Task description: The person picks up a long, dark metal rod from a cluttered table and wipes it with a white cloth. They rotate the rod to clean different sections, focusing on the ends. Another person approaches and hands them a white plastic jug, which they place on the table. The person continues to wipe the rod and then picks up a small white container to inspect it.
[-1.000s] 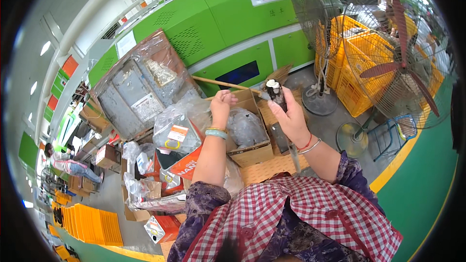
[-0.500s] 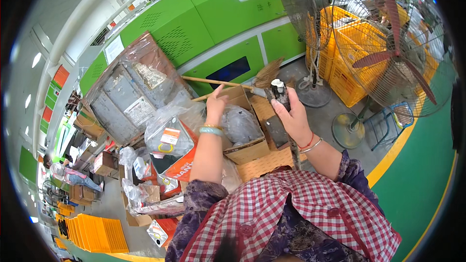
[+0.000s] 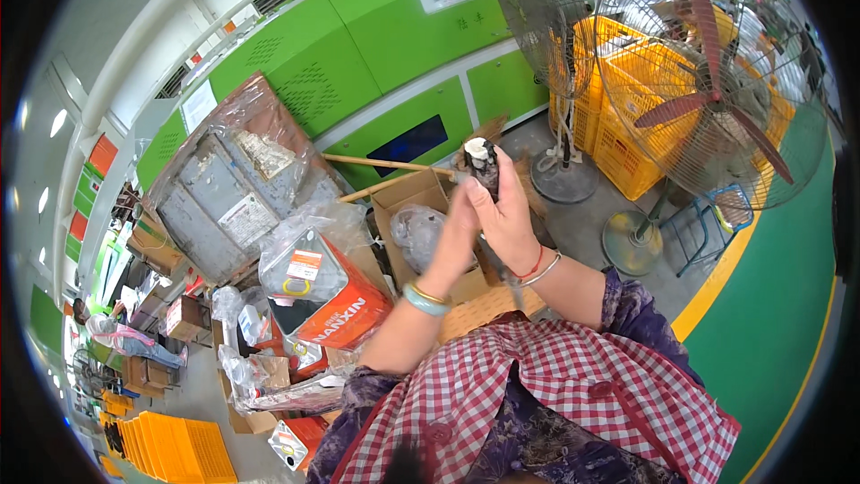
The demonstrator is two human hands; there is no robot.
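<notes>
- Behind the workspace, we see a long green machine [image 3: 421, 45]; a grey metal panel [image 3: 215, 193] wrapped in clear plastic leans before it, to the left.
- Just beyond the hands, an open cardboard box [image 3: 466, 285] holds a clear plastic bag [image 3: 417, 231]; a wooden pole [image 3: 381, 162] slants behind it.
- Left of the box, we find an orange-and-white container [image 3: 345, 324] under loose plastic. To the right stand two caged fans, the nearer one [image 3: 714, 97] in front of yellow crates [image 3: 627, 166].
- The dark rod [image 3: 486, 181] is in the right hand [image 3: 512, 229], before the wearer's chest. Its long axis runs up and down our view, the white-topped end pointing away from the body and leaning slightly left.
- The right fingers are wrapped around the rod, the thumb along its near side.
- The left hand [image 3: 455, 237] is a blur close against the right; we cannot tell whether its fingers are spread or pressed together, or whether it touches the rod.
- The hands hide the rod's middle, and its lower end is hard to make out.
</notes>
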